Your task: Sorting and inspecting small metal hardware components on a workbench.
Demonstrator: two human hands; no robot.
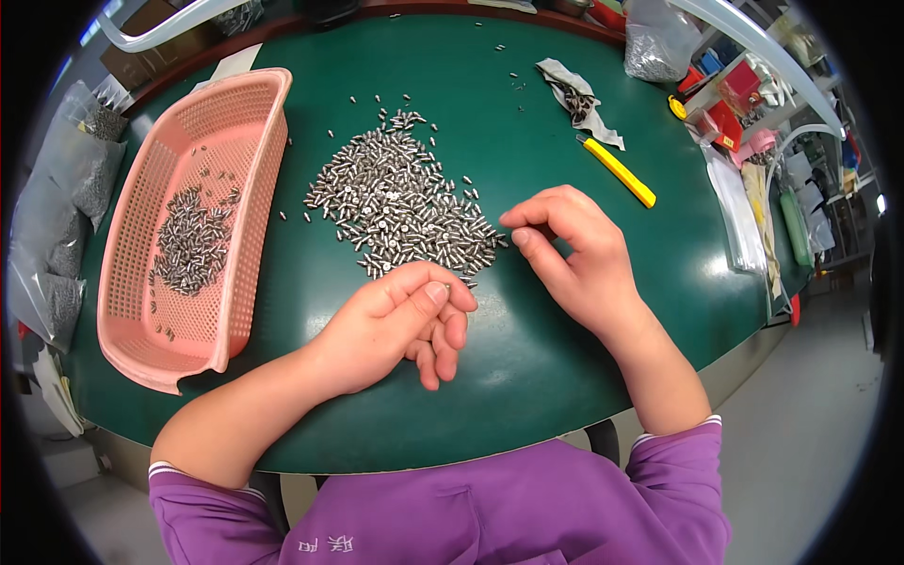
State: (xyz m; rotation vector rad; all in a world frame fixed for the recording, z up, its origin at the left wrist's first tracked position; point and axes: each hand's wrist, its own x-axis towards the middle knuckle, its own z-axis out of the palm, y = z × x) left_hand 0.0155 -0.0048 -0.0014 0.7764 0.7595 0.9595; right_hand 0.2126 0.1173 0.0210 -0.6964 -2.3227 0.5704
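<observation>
A heap of small shiny metal pins with pointed ends [405, 202] lies on the green tabletop [565, 377] before me. My left hand [405, 315] is at the heap's near edge, palm turned partly up. Its thumb and index finger are pinched around a small metal piece, mostly hidden, with only a glint showing at the fingertips. The other fingers are curled loosely. At the heap's right edge, my right hand [579, 250] has its thumb and index fingertips slightly apart, next to the outermost pins. Nothing shows between them.
To the left, a pink perforated plastic basket [261, 202] holds more metal pins. A yellow utility knife [619, 173] and a crumpled cloth with dark bits [579, 99] lie at the far right. Clear bags of metal parts [66, 226] line the left edge.
</observation>
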